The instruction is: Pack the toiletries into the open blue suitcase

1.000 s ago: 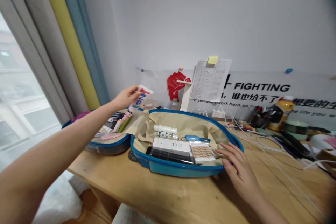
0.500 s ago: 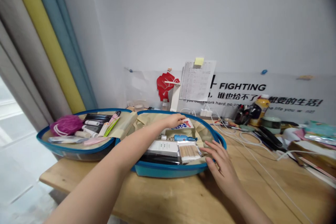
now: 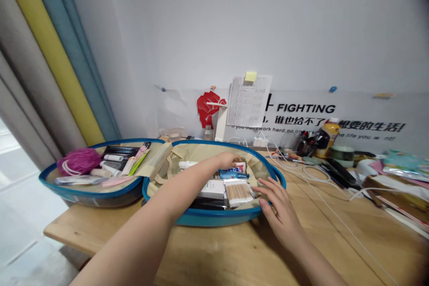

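Note:
An open blue case lies on the wooden desk in two halves. My left hand [image 3: 226,161] reaches into the right half [image 3: 214,219], its fingers closed on a white, blue and red toothpaste tube [image 3: 236,169] that lies among a white box [image 3: 212,187], a blue item and a clear box of cotton swabs [image 3: 237,192]. With fingers spread, my right hand [image 3: 279,208] rests on that half's right rim. The left half [image 3: 87,196] holds a purple bath sponge [image 3: 78,161], tubes and a toothbrush.
The desk's right side is crowded: white cables [image 3: 321,187], a yellow bottle [image 3: 328,136], a green jar [image 3: 342,154], pens and papers. A lamp stand [image 3: 219,120], a pinned sheet and a FIGHTING banner are at the wall. Curtains hang at the left.
My left hand carried the toothpaste tube from above the left half over into the right half and lowered it among the items there. My right hand stayed at the rim.

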Available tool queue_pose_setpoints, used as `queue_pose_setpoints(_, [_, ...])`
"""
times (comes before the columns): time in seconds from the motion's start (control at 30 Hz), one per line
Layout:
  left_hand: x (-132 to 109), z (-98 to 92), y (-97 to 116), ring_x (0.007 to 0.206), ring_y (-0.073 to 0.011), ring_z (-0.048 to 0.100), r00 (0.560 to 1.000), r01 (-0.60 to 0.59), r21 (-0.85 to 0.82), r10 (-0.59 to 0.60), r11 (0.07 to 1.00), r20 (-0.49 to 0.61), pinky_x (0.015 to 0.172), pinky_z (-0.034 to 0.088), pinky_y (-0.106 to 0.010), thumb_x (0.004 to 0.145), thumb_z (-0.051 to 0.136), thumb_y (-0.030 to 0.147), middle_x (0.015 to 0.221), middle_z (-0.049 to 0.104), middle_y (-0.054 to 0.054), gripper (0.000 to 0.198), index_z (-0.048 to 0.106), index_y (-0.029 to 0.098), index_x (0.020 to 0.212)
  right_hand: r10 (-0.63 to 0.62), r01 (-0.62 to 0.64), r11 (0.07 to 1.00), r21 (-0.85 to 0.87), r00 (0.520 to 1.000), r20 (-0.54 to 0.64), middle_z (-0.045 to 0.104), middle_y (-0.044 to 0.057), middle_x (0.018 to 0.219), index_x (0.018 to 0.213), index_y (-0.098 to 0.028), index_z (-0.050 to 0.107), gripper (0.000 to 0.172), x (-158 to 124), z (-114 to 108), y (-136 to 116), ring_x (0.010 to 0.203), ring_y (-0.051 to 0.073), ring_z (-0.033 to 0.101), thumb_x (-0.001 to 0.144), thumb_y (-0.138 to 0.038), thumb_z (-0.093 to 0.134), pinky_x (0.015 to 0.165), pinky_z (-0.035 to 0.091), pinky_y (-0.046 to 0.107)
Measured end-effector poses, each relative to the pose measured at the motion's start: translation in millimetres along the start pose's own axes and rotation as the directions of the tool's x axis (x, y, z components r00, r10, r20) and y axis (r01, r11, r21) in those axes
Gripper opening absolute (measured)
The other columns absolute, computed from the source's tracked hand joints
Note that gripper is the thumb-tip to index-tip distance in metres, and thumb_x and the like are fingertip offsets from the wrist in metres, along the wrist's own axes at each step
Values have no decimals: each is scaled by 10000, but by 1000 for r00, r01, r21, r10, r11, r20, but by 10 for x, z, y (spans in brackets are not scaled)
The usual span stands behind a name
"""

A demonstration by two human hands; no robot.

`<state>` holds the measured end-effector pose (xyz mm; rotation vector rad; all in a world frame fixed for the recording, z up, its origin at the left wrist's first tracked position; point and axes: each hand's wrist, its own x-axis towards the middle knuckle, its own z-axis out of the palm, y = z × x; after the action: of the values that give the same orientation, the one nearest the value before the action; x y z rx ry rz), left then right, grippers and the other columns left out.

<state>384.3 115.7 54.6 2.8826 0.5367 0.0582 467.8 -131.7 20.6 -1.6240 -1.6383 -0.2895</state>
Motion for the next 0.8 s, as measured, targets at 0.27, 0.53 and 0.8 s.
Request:
queue_pose_setpoints(0.27, [-100,-29,76,959,-212,629,990,120,44,-116,992,-77,795,483,-297,822,549,237,1054,686,-63,243,614,204,1053,-19,19,1000,-5,1000,-13,627,71,1221,1050,-273,676,338,-1,1,6,1252,286,479,897,-449,431,984,440,529])
queue_pose_setpoints(0.53, [-177,-74,126,1007,-227,624,988,153,76,-150,985,-43,825,482,-302,817,520,179,1105,688,-66,282,675,212,1051,-23,23,1000,-7,1000,-16,626,71,1219,1043,-267,672,342,-4,19,20,1246,289,478,901,-454,424,983,434,534])
queue_pose_setpoints(0.8, [-426,-530,-7,1072,-205,588,983,113,7,-111,994,-145,919,443,-283,809,463,190,1191,649,-19,338,705,246,1038,-45,45,999,-22,998,-32,636,72,1199,1034,-266,671,358,0,25,51,1231,283,490,903,-471,408,959,450,507])
